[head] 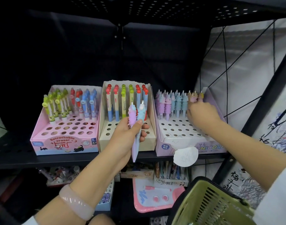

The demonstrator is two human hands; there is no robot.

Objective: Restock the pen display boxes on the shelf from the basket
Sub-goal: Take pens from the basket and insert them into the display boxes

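Now your left hand (131,137) grips two ridged unicorn-topped pens, one lilac (133,125) and one pale blue (141,113), before the beige middle box (151,140). Your right hand (201,115) reaches, fingers curled, into the lilac cardboard display box marked "UNICORN" (209,147); whether it holds anything, you cannot tell. Leftward, the pink box (41,140) reads "Retractable eraser". Low right hangs the olive-green plastic basket (210,207).

Left hand (127,135) grips two unicorn-topped pens (136,118); right hand (202,114) reaches into the lilac cardboard unicorn display box (187,143) at the shelf's right end.
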